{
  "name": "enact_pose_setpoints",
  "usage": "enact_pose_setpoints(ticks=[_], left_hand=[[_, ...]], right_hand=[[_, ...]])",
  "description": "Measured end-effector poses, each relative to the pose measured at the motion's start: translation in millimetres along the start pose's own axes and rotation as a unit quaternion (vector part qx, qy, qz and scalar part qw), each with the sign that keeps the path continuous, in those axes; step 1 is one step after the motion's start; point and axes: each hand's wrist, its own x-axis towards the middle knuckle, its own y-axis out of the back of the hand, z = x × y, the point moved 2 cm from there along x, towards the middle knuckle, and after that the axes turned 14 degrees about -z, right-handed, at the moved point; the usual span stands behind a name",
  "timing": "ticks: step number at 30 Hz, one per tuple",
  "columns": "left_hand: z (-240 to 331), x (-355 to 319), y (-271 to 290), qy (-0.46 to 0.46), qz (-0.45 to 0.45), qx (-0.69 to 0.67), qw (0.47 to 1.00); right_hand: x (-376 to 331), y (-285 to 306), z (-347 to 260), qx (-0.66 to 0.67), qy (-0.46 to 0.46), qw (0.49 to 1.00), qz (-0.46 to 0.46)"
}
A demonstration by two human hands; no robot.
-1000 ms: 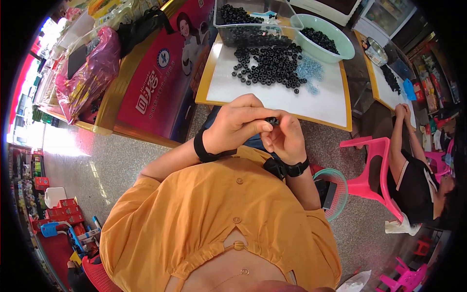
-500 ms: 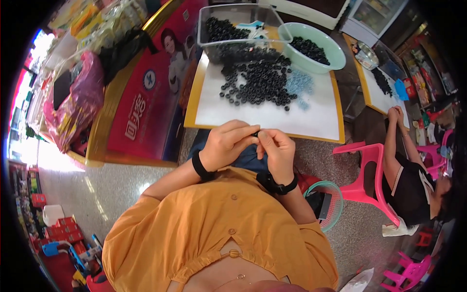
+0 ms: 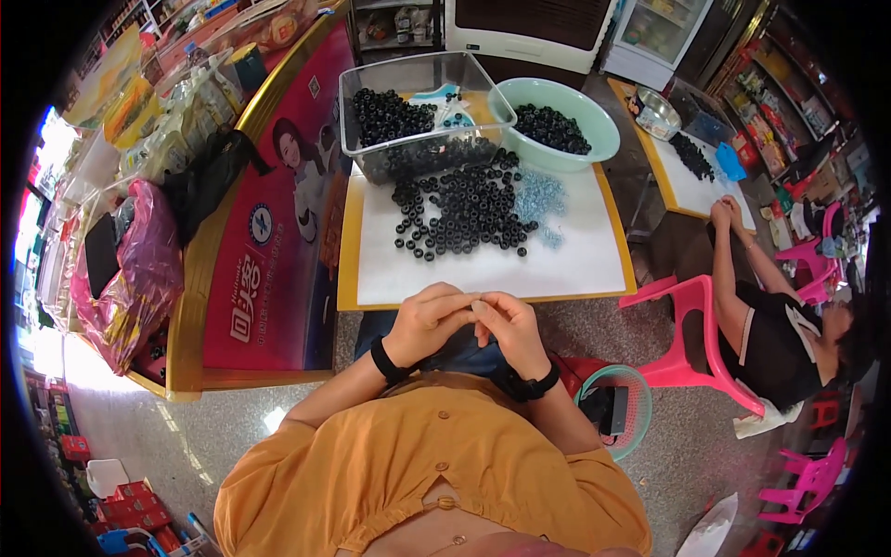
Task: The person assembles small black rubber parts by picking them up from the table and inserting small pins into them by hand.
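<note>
Hands meet in front of your chest, just below the near edge of the desk (image 3: pixel 575 269): your left hand (image 3: pixel 429 322) and right hand (image 3: pixel 509 327) press fingertip to fingertip, each grip pinched narrow around something too small to make out, so you cannot tell its long axis or which way it points. On the white desk top beyond your knuckles lies a loose pile of black rings (image 3: pixel 464 213), with a patch of small pale blue pieces (image 3: pixel 540 200) touching its right side. Behind the pile stands a clear plastic bin (image 3: pixel 371 84) holding more black rings, and just beside it on the right a pale green bowl (image 3: pixel 603 130) also holds black rings. A person in black (image 3: pixel 789 334) sits on a pink chair (image 3: pixel 691 325) to your right.
</note>
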Motion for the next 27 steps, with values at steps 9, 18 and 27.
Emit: enact_pose_setpoints(ticks=[9, 18, 27], left_hand=[[-62.4, -16.1, 8.1, 0.145, -0.035, -0.057, 0.987], [-82.6, -19.5, 13.0, 0.195, -0.046, -0.124, 0.972], [-85.7, -19.9, 16.9, 0.218, -0.042, -0.192, 0.956]], right_hand=[[82.7, 114.4, -81.9, -0.255, 0.09, 0.949, 0.161], [167.1, 183.4, -124.7, -0.405, 0.101, 0.869, 0.266], [190.1, 162.5, -58.9, -0.6, 0.039, 0.794, 0.084]])
